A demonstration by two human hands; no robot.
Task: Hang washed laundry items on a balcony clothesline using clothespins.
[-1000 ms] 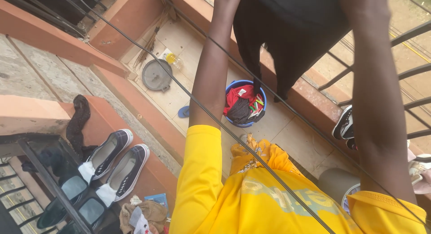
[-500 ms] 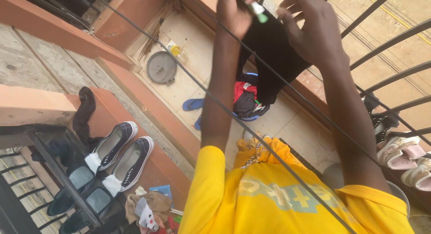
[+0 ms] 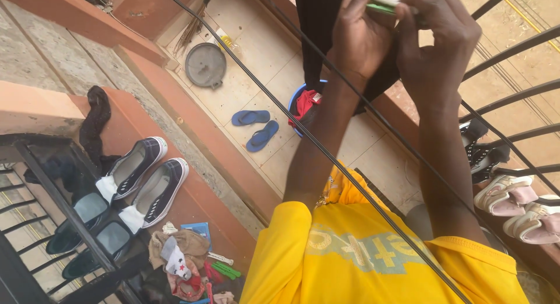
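Balcony: tiled floor [image 3: 245,88] lying below, black clothesline [image 3: 303,129] crossing.
Garment: black cloth [image 3: 318,24] hanging over the line, seemingly not fully pinned.
Basin: blue basin [image 3: 296,100] holding more clothes, apparently waiting.
Hands: left hand [image 3: 361,41] and right hand [image 3: 434,41] pinching a green-and-white peg [image 3: 382,0] at the cloth's top.

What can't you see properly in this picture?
- Green-and-white clothes peg, head view: top cut off by the frame edge; left hand and right hand cover the rest.
- Black hanging garment: upper part out of frame.
- Blue round plastic basin: mostly hidden behind the left forearm.
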